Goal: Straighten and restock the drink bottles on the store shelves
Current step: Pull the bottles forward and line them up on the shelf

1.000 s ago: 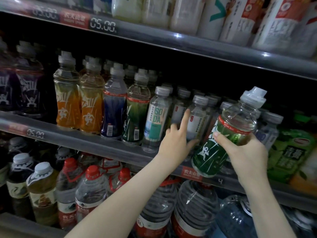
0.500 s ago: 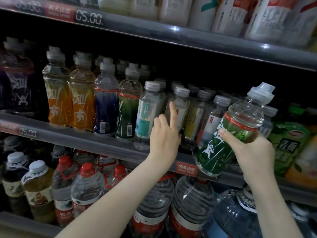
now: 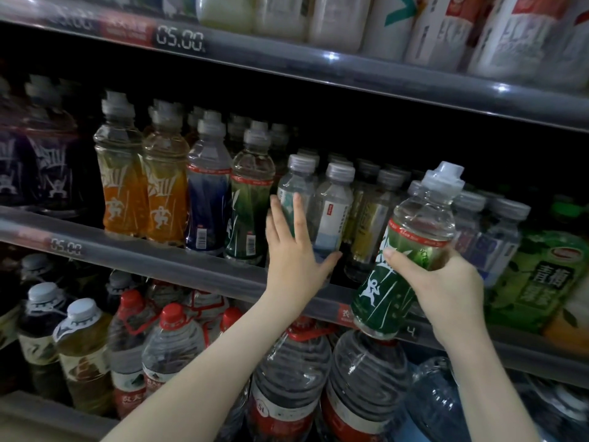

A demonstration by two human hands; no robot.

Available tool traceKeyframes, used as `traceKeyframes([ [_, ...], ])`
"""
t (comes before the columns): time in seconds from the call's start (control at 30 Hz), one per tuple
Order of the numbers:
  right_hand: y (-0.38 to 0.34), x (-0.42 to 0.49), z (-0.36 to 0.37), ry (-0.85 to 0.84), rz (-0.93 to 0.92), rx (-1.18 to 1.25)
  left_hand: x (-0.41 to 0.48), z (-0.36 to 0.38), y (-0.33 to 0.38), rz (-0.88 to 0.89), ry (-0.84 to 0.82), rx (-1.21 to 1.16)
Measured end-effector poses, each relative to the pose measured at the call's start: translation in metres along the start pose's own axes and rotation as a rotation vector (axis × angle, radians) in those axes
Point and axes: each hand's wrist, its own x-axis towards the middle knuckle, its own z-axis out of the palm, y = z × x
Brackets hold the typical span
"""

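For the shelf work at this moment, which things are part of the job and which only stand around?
Part of the job: left hand on the clear soda bottle; right hand holding the green-label bottle; matching green bottle on the shelf.
Only standing around: orange bottles; large water jugs; green tea bottle; white bottles above.

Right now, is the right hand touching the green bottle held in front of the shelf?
Touching. The head view shows the right hand gripping the green bottle, with the thumb pressed across its label.
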Motion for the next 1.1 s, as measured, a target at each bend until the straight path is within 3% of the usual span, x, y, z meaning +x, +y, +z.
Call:
traceKeyframes([
  [0.23,-0.019,-0.001,0.007,0.017,-0.041,-0.005,0.000,-0.003,0.003,0.029,-0.009,-0.030],
  [0.6,-0.043,-0.013,0.033,0.031,-0.097,-0.026,0.008,-0.020,0.004,0.053,-0.289,-0.279],
  [0.8,-0.042,-0.017,0.028,0.057,-0.061,-0.045,0.014,-0.031,-0.005,0.250,-0.529,-0.316],
  [0.9,-0.048,-0.016,0.030,0.059,-0.081,-0.033,0.014,-0.040,-0.013,0.326,-0.407,-0.178],
  [1.0,-0.054,-0.017,0.042,0.042,-0.106,0.043,0.022,-0.046,-0.041,0.313,-0.012,0.124],
  [1.1,-0.062,-0.021,0.068,0.043,-0.149,0.139,0.031,-0.063,-0.074,0.217,0.139,0.362],
])
